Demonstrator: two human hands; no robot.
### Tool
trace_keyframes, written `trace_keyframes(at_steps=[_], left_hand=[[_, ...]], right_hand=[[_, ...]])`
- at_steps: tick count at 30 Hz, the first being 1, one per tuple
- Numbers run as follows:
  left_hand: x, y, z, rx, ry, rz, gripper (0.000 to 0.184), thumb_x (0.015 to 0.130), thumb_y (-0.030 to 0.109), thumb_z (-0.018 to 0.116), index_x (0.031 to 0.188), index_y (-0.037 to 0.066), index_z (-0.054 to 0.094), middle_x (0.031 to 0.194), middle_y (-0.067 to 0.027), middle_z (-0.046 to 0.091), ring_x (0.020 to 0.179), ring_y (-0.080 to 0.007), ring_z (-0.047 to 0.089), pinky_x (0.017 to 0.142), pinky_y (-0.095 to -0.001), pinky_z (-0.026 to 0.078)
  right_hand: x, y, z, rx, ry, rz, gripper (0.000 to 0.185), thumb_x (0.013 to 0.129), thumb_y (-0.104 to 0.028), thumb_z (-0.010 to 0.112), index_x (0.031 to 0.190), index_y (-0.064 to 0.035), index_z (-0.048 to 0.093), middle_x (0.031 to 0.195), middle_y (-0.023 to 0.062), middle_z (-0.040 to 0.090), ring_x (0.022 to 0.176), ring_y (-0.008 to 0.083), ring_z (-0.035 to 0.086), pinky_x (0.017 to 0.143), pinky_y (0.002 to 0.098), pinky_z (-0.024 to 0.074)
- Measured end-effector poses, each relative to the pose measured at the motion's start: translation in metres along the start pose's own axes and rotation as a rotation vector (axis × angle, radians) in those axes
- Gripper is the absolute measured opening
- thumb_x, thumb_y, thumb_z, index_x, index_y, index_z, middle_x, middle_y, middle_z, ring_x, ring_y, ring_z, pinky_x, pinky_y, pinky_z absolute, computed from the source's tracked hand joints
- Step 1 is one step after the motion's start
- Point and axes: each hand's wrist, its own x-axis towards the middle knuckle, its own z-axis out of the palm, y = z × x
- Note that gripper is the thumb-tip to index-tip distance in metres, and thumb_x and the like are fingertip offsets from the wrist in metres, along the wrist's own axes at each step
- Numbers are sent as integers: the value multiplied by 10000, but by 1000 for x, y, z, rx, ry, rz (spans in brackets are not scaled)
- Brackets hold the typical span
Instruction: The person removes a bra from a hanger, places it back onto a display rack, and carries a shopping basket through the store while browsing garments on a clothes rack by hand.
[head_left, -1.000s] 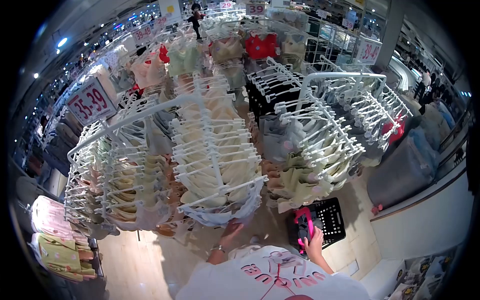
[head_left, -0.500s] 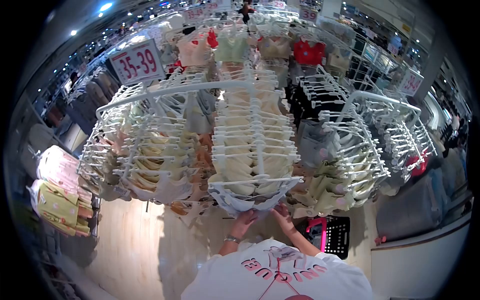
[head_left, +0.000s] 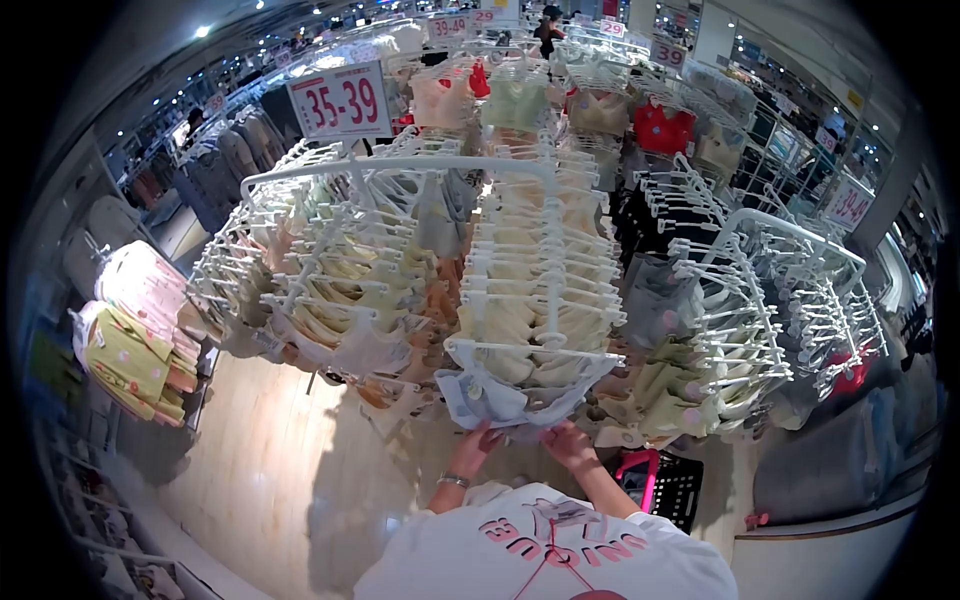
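Observation:
The front light-blue bra (head_left: 495, 397) hangs from a white hanger at the near end of the middle row of cream bras (head_left: 540, 300). At its lower left edge, my left hand (head_left: 474, 449), with a bracelet at the wrist, has its fingers closed on the fabric. My right hand (head_left: 568, 444) pinches the lower edge a little to the right. The fingertips of both hands are partly hidden by the fabric.
A black basket (head_left: 678, 490) with a pink-edged item (head_left: 640, 470) is at my right. White racks of bras stand either side, under a price sign (head_left: 341, 101). Pink and green garments (head_left: 130, 350) hang at the far left. A person (head_left: 548, 30) stands far back.
My right hand has left the pink-edged item at the basket and come to the light-blue bra beside my left hand. The view has turned left, so the racks appear farther right.

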Motion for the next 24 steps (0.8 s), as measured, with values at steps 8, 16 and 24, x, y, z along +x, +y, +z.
trace_keyframes(at_steps=[8, 16, 24], left_hand=[[-24, -3, 19, 93, -7, 0, 281, 881, 123, 618, 1142, 107, 514, 1071, -30, 605, 982, -197, 599, 840, -364, 510], [-24, -18, 31, -93, -105, 5, 315, 858, 120, 646, 1148, 102, 526, 1133, -25, 580, 1067, -188, 546, 904, -373, 444], [-37, -18, 73, -275, -137, 25, 329, 862, 165, 645, 1157, 94, 518, 1158, -47, 555, 1094, -208, 511, 966, -364, 388]], right_hand=[[-29, 10, 12, 16, 202, -27, 52, 820, -76, 591, 826, -33, 561, 763, 80, 575, 789, 240, 540, 806, 371, 474], [-54, 25, 26, 118, -29, -3, 106, 846, -151, 625, 863, -49, 605, 830, 68, 618, 789, 185, 548, 799, 337, 460], [-61, 15, 51, 85, -106, -29, 201, 859, -218, 635, 985, -69, 587, 988, 77, 625, 899, 208, 561, 738, 320, 433]])
